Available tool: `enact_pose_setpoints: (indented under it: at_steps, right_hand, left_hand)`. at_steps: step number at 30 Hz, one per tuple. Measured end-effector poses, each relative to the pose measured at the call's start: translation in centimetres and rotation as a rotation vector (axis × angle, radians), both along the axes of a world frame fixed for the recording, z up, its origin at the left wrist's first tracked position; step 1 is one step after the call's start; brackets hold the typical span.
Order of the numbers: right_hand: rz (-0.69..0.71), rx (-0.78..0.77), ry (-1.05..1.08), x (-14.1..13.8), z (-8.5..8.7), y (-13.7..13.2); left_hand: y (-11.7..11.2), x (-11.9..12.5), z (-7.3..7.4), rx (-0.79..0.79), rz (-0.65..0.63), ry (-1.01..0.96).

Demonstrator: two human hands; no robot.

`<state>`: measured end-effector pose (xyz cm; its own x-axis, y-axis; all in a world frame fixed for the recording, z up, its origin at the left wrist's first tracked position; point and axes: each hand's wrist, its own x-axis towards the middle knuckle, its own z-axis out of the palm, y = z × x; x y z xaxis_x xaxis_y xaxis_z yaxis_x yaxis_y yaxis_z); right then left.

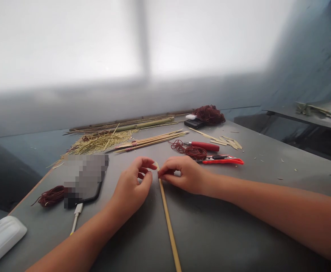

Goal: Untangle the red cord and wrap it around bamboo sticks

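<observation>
A long, thin bamboo stick (169, 223) runs from the front edge of my view toward the middle of the table. At its far end, my right hand (186, 174) pinches the stick with thumb and forefinger. Whether a thread is also in that pinch is too small to tell. A pale, narrow tip shows just beyond those fingers. My left hand (135, 179) is on the other side of the tip, its fingers curved and apart from the thumb. The left forefinger is very close to the pale tip; I cannot tell if it touches.
Beyond my right hand lie a red-handled tool (204, 146), dark red cord (196, 152) and a red utility knife (225, 160). Several sticks (154, 140) and straw-like shavings (109, 141) lie farther back. At left are a phone (97, 189), a cord bundle (51, 196) and a white device (5, 240).
</observation>
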<state>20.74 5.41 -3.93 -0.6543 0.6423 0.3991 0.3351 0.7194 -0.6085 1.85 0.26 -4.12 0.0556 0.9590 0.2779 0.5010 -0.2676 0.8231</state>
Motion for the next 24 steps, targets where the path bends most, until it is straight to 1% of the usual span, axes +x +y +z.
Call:
enact_pose_setpoints:
  at_steps: [4,6,9,13,17,22,24]
  right_hand:
    - [-0.027,-0.058,0.021,-0.07,-0.09,0.10]
    - [-0.031,-0.081,0.030,-0.07,-0.13,0.15]
    - [-0.020,-0.091,0.021,-0.01,-0.08,0.17]
    - [0.001,-0.103,-0.009,0.02,0.06,0.04]
    - [0.002,-0.181,0.019,-0.11,0.04,-0.19]
    - [-0.026,-0.277,0.089,-0.33,-0.13,-0.39]
    - [-0.005,-0.307,0.116,-0.36,-0.23,-0.43]
  left_hand:
    - [0.12,0.02,-0.34,0.001,-0.070,0.063]
    - [0.07,0.02,-0.40,0.003,-0.085,0.073]
    - [0.01,-0.05,-0.39,-0.013,-0.076,0.068]
    - [0.03,-0.09,-0.32,-0.068,-0.072,-0.028]
    - [0.07,0.01,-0.24,-0.115,-0.067,-0.108]
    - [0.30,0.03,-0.20,-0.132,-0.050,-0.059]
    - [0.41,0.03,-0.19,-0.118,-0.052,-0.058]
